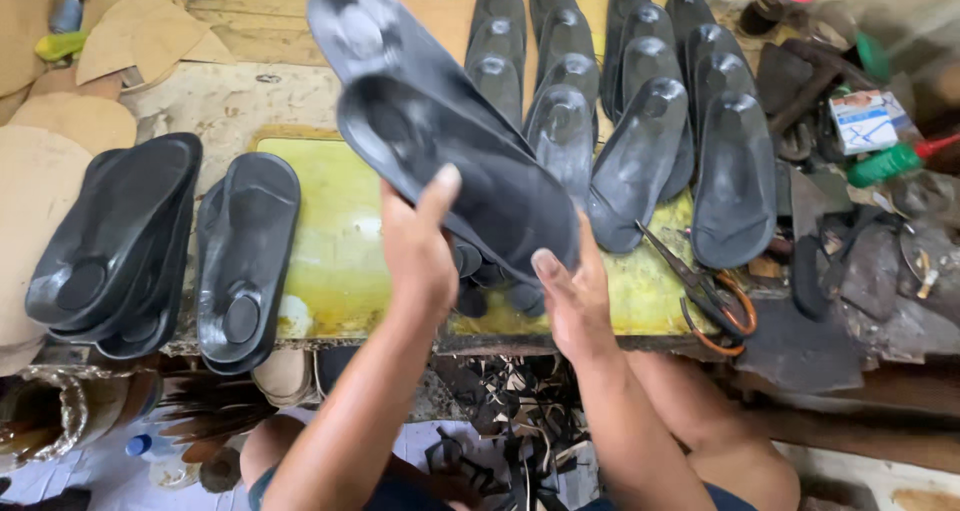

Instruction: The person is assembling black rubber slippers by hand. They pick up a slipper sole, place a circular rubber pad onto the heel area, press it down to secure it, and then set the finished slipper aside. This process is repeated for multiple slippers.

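Note:
Both my hands hold a pair of black moulded shoe insoles (450, 161) stacked together, lifted above a yellow-green work board (330, 241). My left hand (418, 246) grips their near edge with the thumb on top. My right hand (572, 296) supports the heel end from below, thumb pressed on the rim. More small black pieces lie under the held insoles, partly hidden.
Several black insoles (640, 101) lie in overlapping rows at the back right. Two stacks of insoles (150, 246) rest at the left. Scissors (705, 291) with orange handles lie at the board's right edge. Tools, a small box and scraps crowd the right side; cardboard patterns (130, 41) sit at back left.

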